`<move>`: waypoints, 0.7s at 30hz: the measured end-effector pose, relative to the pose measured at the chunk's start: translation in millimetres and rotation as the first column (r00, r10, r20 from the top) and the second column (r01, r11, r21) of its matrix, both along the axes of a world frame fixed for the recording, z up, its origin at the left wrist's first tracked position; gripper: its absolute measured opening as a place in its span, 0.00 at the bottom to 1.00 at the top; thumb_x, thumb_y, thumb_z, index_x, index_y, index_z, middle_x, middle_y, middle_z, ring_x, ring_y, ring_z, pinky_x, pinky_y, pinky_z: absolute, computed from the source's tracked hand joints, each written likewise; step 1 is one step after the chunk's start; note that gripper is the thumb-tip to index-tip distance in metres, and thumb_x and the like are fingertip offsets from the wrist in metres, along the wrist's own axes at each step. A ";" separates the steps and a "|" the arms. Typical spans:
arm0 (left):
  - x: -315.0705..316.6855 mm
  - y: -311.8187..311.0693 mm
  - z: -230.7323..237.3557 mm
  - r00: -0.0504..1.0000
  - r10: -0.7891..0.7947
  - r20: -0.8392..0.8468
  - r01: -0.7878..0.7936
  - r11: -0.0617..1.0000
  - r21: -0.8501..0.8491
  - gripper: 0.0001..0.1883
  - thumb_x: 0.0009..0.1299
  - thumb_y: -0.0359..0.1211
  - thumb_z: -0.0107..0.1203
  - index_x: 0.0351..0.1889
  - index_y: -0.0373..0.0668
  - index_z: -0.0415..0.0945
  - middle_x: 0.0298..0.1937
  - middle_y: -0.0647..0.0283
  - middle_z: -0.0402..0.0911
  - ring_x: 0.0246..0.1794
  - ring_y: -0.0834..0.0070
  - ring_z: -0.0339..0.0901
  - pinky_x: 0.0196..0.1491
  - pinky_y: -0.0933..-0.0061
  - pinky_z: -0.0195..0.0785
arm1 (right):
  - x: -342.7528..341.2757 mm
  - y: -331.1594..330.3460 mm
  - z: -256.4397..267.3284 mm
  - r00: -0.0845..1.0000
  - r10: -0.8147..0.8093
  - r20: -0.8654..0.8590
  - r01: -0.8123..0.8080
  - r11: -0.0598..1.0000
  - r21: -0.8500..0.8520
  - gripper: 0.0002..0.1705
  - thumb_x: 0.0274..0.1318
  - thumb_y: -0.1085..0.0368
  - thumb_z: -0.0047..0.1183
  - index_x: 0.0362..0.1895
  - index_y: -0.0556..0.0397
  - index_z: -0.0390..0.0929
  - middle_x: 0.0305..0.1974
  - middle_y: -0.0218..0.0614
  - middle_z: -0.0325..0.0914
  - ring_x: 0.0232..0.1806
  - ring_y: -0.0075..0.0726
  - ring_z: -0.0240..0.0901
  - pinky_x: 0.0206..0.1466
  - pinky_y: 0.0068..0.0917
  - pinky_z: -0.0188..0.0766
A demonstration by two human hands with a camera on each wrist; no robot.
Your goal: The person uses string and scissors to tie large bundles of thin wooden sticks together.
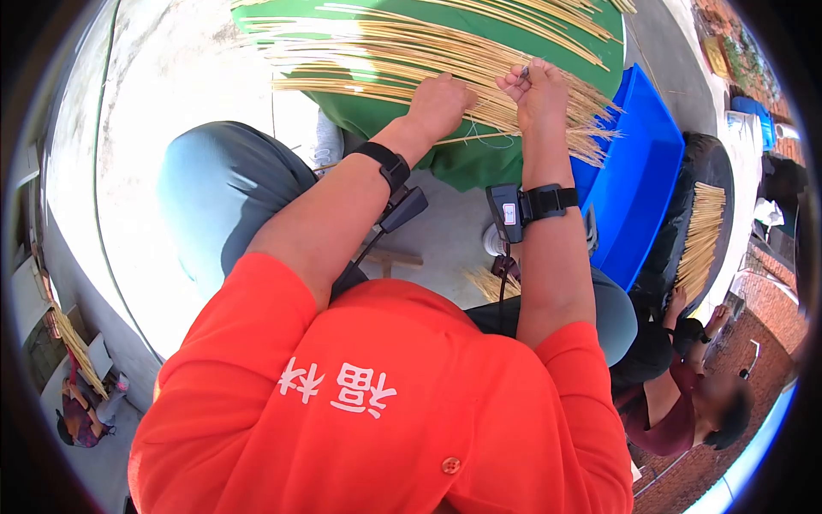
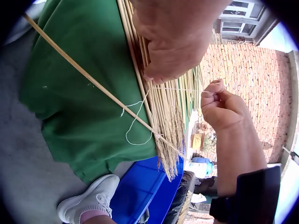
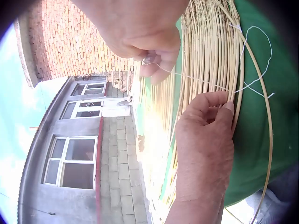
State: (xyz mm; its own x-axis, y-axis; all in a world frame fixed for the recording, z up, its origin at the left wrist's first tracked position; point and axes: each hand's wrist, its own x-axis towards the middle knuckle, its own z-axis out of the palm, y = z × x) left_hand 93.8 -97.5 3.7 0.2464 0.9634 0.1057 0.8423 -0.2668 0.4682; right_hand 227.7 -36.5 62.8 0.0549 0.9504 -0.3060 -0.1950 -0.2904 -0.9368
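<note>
Long straw-coloured stalks (image 1: 368, 51) with bristly seed heads (image 1: 591, 141) lie side by side on a green cloth (image 2: 84, 126). My left hand (image 1: 439, 104) pinches a stalk at the near edge of the row, thumb and forefinger together there in the right wrist view. My right hand (image 1: 542, 94) grips a white thread (image 3: 196, 79), stretched taut across the stalks to the left fingertips. A small shiny piece (image 3: 149, 59) shows between the right fingers. The thread's loose end (image 3: 270, 56) loops over the cloth beside a single stalk (image 2: 79, 67) lying askew.
A long blue tray (image 1: 638, 171) stands just right of the cloth-covered surface. Beyond it, another bundle of stalks (image 1: 702, 236) rests on a black surface (image 1: 672, 206), near another person (image 1: 668, 411). A shoe (image 2: 91, 198) stands below the cloth edge.
</note>
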 end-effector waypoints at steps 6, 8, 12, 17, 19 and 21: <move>2.7 -8.2 -3.6 0.999 0.010 -0.037 -0.006 0.992 0.126 0.03 0.55 0.30 0.52 0.22 0.48 0.75 0.27 0.66 0.71 0.36 0.66 0.70 0.36 0.66 0.66 | 4.9 11.9 37.9 0.979 0.024 0.202 -0.079 0.960 0.270 0.06 0.58 0.67 0.43 0.35 0.56 0.64 0.22 0.36 0.70 0.17 0.20 0.59 0.16 0.16 0.55; 2.5 -8.4 -7.3 1.000 0.014 -0.008 -0.013 0.989 0.149 0.03 0.55 0.30 0.52 0.21 0.48 0.75 0.27 0.65 0.71 0.36 0.66 0.70 0.36 0.66 0.66 | 7.5 15.6 43.8 0.960 0.010 0.278 -0.108 0.935 0.338 0.05 0.57 0.67 0.44 0.34 0.56 0.65 0.21 0.35 0.69 0.17 0.19 0.57 0.15 0.15 0.52; 1.7 -7.0 -10.6 1.000 -0.002 0.003 0.002 0.987 0.160 0.03 0.54 0.31 0.53 0.20 0.48 0.75 0.27 0.64 0.70 0.37 0.66 0.69 0.37 0.65 0.65 | 11.3 12.4 52.9 0.973 0.066 0.223 -0.120 0.964 0.239 0.05 0.57 0.67 0.45 0.35 0.55 0.66 0.21 0.35 0.69 0.17 0.18 0.56 0.14 0.14 0.50; 6.7 -4.1 1.9 0.992 0.073 0.100 -0.084 0.991 0.104 0.02 0.54 0.30 0.51 0.22 0.47 0.75 0.27 0.62 0.72 0.35 0.63 0.69 0.37 0.64 0.65 | 21.5 5.7 45.9 0.982 0.187 -0.042 -0.186 0.982 0.027 0.07 0.57 0.67 0.44 0.36 0.57 0.65 0.23 0.39 0.71 0.16 0.21 0.61 0.15 0.16 0.57; 6.2 0.6 7.0 0.968 0.147 0.203 -0.163 0.984 0.066 0.04 0.54 0.28 0.50 0.25 0.45 0.76 0.28 0.61 0.75 0.34 0.61 0.71 0.38 0.62 0.65 | 18.9 -1.1 38.4 0.984 0.175 0.012 -0.174 0.983 -0.049 0.08 0.58 0.66 0.43 0.37 0.59 0.64 0.27 0.43 0.73 0.18 0.26 0.67 0.19 0.20 0.68; 6.5 7.5 11.0 0.927 0.186 0.326 -0.225 0.971 0.086 0.04 0.56 0.28 0.50 0.27 0.44 0.75 0.27 0.61 0.75 0.32 0.63 0.71 0.36 0.64 0.66 | 17.0 -6.4 32.0 0.984 0.176 0.017 -0.174 0.982 -0.076 0.08 0.59 0.66 0.43 0.38 0.58 0.63 0.28 0.45 0.74 0.21 0.29 0.70 0.22 0.22 0.71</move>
